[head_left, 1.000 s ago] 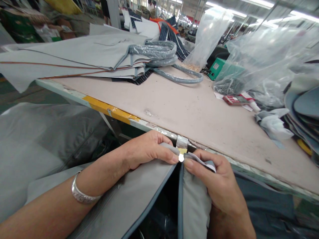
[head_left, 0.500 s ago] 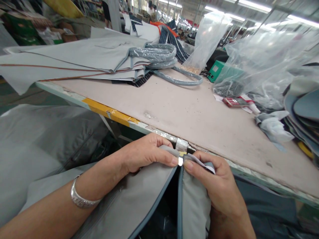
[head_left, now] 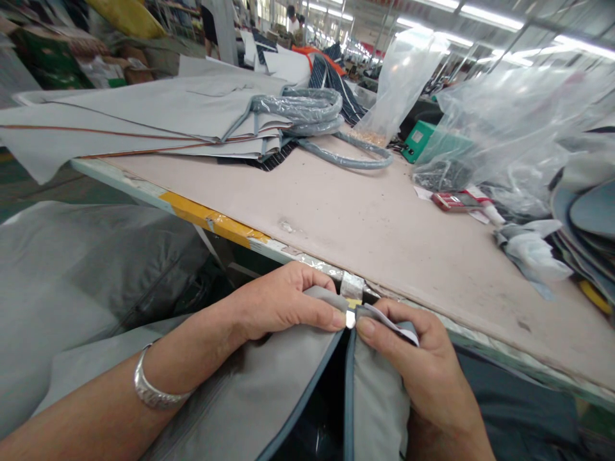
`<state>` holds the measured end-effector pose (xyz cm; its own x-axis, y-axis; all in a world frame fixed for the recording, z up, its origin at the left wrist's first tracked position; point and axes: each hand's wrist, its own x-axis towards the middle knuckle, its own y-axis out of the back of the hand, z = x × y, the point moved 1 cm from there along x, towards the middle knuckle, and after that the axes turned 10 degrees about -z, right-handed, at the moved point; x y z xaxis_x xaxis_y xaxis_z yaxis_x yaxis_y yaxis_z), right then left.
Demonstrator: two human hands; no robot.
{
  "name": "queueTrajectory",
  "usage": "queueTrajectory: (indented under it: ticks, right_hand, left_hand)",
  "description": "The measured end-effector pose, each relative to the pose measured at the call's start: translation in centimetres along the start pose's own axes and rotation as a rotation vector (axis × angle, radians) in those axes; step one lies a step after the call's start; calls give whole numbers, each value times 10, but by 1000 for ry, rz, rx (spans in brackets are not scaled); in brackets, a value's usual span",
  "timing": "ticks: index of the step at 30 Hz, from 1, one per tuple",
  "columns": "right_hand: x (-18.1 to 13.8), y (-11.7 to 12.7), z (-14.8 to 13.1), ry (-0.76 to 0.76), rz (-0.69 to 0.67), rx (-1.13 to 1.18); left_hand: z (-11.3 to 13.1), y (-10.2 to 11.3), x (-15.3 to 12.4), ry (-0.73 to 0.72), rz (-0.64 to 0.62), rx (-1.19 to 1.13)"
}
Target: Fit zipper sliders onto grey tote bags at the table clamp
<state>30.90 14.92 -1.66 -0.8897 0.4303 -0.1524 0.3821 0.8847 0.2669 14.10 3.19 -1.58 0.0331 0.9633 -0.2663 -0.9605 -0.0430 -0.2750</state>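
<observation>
A grey fabric piece (head_left: 283,378) with dark blue-grey edging hangs below the table edge, split by a dark gap that narrows upward. My left hand (head_left: 293,304) pinches its left edge between thumb and fingers, near the top of the gap. Opposite it, my right hand (head_left: 418,346) grips the right edge, where a folded pale layer sticks out between thumb and fingers. A small shiny whitish piece (head_left: 350,319) sits between the two thumbs, just under a yellow bit (head_left: 354,303) at the table edge. Exactly what the shiny piece is, I cannot tell.
The table (head_left: 336,218) has a taped edge. Stacked grey panels (head_left: 158,109) and plastic-wrapped tubing (head_left: 307,105) lie at the back left. Rightward are a green box (head_left: 418,141), clear plastic bags (head_left: 519,121), a red packet (head_left: 454,202) and a crumpled wrapper (head_left: 533,246).
The whole view has shifted slightly, with hands and table a little lower in the picture. Both hands keep the same pinch on the fabric edges.
</observation>
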Motion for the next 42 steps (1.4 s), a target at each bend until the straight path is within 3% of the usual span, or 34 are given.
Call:
queueTrajectory:
  ticks: [3, 9, 18, 24, 29, 32, 35, 37, 39, 42]
  right_hand:
    - [-2, -3, -1, 5, 6, 1]
    - [-6, -12, -11, -25, 177, 39]
    - [-6, -2, -6, 142, 120, -223]
    - [-9, -9, -12, 50, 220, -208]
    - [-13, -8, -13, 33, 211, -255]
    - [-10, -6, -16, 95, 274, -311]
    - [-5, -4, -24, 142, 347, -368]
    - [-3, -2, -31, 146, 418, -409]
    - [-1, -1, -36, 171, 451, -464]
    - [1, 2, -40, 195, 386, -500]
  left_hand:
    - [2, -1, -3, -64, -6, 65]
    - [11, -9, -6, -107, 62, 124]
    - [5, -10, -13, -194, 69, 185]
    - [6, -9, -11, -207, 59, 145]
    - [5, -15, -12, -154, 97, 142]
    - [12, -22, -10, -202, 241, 299]
    - [28, -27, -6, -296, 413, 615]
    - [39, -27, -2, -322, 461, 786]
    - [48, -25, 0, -305, 439, 879]
    - [52, -18, 1, -201, 280, 878]
